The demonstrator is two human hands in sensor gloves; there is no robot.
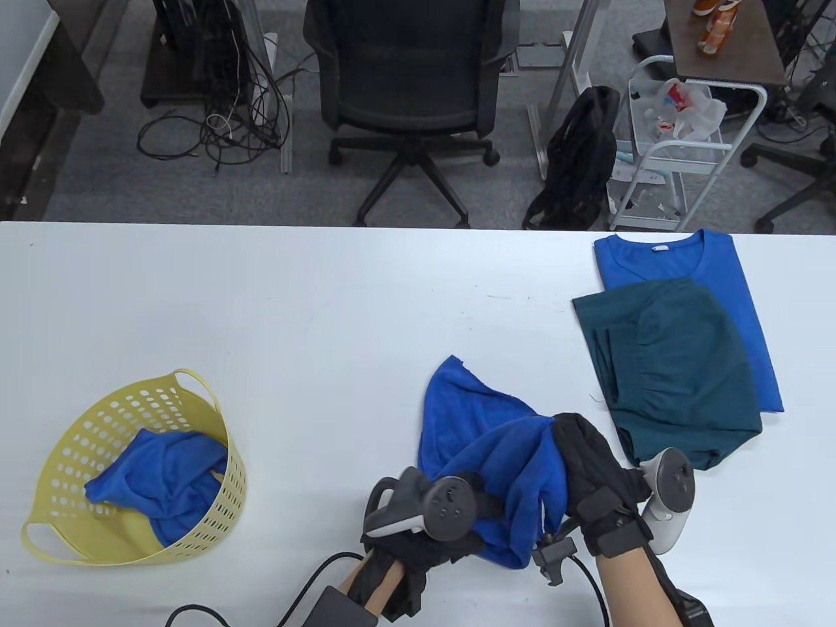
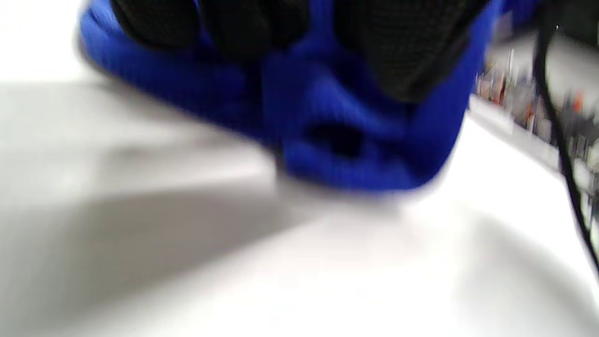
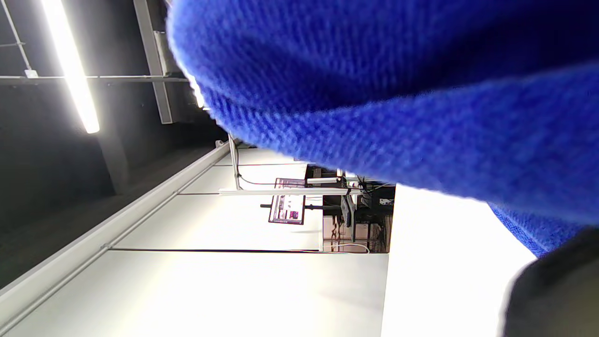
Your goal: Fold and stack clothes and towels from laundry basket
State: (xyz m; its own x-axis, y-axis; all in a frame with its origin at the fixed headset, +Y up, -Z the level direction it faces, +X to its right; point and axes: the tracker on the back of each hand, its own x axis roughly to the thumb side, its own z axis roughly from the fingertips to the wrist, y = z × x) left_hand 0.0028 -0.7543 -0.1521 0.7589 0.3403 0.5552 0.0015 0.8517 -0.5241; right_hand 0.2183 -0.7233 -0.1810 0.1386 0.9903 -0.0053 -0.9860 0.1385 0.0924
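A blue towel is bunched near the table's front edge, partly lifted. My right hand grips its upper fold from the right. My left hand holds the lower part, its fingers curled into the cloth. The right wrist view, turned on its side, is filled by the same blue towel. A yellow perforated laundry basket lies tipped at the front left with another blue cloth inside. A folded blue shirt and a folded teal garment on top of it lie at the right.
The white table stretches between basket and folded pile. Black cables trail from my wrists at the front edge. Beyond the far edge stand an office chair, a black backpack and a white cart.
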